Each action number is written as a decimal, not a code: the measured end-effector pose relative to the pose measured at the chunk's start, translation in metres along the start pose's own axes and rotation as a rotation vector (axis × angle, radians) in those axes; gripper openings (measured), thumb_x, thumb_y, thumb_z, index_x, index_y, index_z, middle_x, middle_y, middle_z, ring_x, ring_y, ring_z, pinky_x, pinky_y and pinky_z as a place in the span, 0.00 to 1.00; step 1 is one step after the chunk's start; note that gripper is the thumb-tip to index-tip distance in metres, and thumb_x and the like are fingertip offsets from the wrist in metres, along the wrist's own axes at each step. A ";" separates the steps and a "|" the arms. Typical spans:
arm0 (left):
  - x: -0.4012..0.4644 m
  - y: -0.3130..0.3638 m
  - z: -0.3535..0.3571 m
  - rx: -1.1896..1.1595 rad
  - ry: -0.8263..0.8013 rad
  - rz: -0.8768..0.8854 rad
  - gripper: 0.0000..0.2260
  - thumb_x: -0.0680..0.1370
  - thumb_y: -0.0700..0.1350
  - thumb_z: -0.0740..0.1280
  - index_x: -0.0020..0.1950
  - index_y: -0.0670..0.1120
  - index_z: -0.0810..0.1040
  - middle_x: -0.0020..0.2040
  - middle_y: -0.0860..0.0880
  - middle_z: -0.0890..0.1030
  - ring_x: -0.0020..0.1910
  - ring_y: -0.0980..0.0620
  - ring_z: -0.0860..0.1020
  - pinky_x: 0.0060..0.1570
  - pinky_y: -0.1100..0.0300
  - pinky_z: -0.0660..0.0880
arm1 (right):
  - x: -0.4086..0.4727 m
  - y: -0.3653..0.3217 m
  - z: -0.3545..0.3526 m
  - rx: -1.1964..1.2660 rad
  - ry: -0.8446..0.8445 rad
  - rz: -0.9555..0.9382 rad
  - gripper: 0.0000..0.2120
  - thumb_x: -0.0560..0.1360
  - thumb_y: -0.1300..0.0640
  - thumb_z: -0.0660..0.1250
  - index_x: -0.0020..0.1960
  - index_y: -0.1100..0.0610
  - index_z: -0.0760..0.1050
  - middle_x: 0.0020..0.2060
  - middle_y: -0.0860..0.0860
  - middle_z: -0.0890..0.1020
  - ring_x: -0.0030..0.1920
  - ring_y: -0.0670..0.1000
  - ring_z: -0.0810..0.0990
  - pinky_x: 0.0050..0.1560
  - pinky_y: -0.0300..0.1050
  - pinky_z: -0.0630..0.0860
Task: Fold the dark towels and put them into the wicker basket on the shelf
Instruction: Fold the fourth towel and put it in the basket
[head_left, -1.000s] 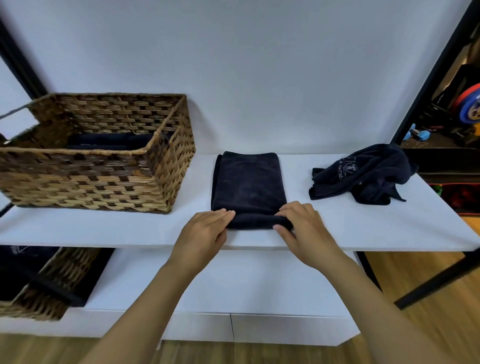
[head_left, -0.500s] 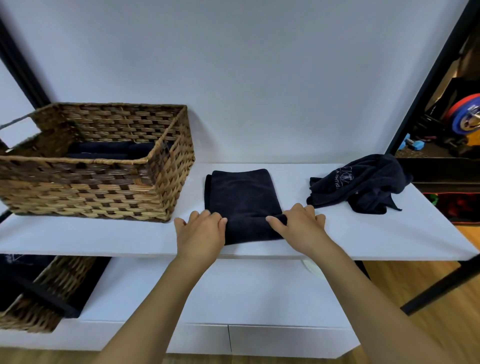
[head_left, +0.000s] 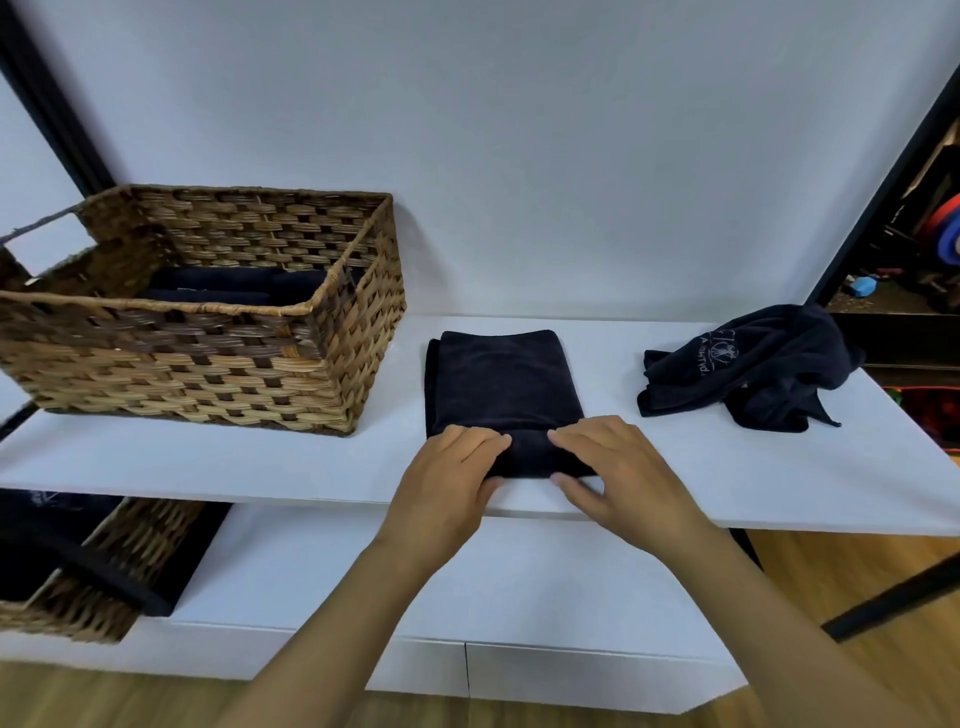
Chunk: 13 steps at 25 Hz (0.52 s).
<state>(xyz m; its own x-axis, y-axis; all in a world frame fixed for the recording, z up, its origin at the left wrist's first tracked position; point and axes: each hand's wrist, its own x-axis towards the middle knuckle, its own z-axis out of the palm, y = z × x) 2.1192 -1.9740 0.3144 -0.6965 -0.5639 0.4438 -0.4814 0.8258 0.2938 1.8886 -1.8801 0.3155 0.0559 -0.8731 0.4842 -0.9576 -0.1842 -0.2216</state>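
1. White shelf board (head_left: 208, 462) against a pale wall, a lower white shelf beneath; woven brown wicker basket (head_left: 208, 358) sits on its left part with dark folded cloth already inside.
2. Folded dark navy rectangular towel (head_left: 501, 389) lies flat mid-shelf, just right of the basket, not touching it; long axis runs away from the person toward the wall.
3. Left hand (head_left: 447, 483) and right hand (head_left: 618, 473) both sit on the towel's near short edge, side by side: fingers on top, thumbs curled at the front fold, pinching it.
4. Towel extends straight ahead of both hands; the basket lies left, so the left hand is nearer it.
5. Likely next: fold the near edge away again or lift the towel leftward over the rim.
6. Crumpled dark navy towel with pale logo (head_left: 748, 374) waits at right, well apart, unfolded.
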 end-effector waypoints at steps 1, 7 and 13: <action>-0.001 -0.007 -0.002 -0.026 -0.020 0.017 0.19 0.78 0.42 0.71 0.68 0.47 0.77 0.63 0.52 0.79 0.62 0.52 0.75 0.67 0.56 0.72 | -0.002 0.002 -0.005 0.008 -0.058 0.021 0.22 0.77 0.44 0.66 0.67 0.53 0.78 0.59 0.44 0.80 0.59 0.48 0.75 0.61 0.41 0.70; 0.004 -0.010 -0.002 -0.025 0.020 -0.051 0.14 0.81 0.41 0.65 0.67 0.48 0.75 0.60 0.52 0.79 0.56 0.51 0.74 0.58 0.58 0.72 | 0.015 -0.006 -0.008 0.104 -0.182 0.210 0.11 0.81 0.45 0.61 0.60 0.48 0.75 0.54 0.40 0.72 0.54 0.47 0.67 0.58 0.41 0.63; 0.017 -0.001 -0.011 0.228 0.036 -0.161 0.09 0.83 0.43 0.57 0.48 0.49 0.75 0.40 0.54 0.76 0.38 0.50 0.69 0.42 0.56 0.64 | 0.037 -0.017 -0.012 0.052 -0.390 0.343 0.23 0.83 0.40 0.48 0.42 0.53 0.72 0.47 0.45 0.69 0.51 0.50 0.65 0.58 0.46 0.63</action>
<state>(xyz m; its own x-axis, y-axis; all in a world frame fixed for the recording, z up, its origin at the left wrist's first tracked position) 2.1133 -1.9847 0.3310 -0.5840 -0.6832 0.4384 -0.6943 0.7002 0.1664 1.9037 -1.9038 0.3469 -0.1481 -0.9886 0.0272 -0.9246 0.1287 -0.3586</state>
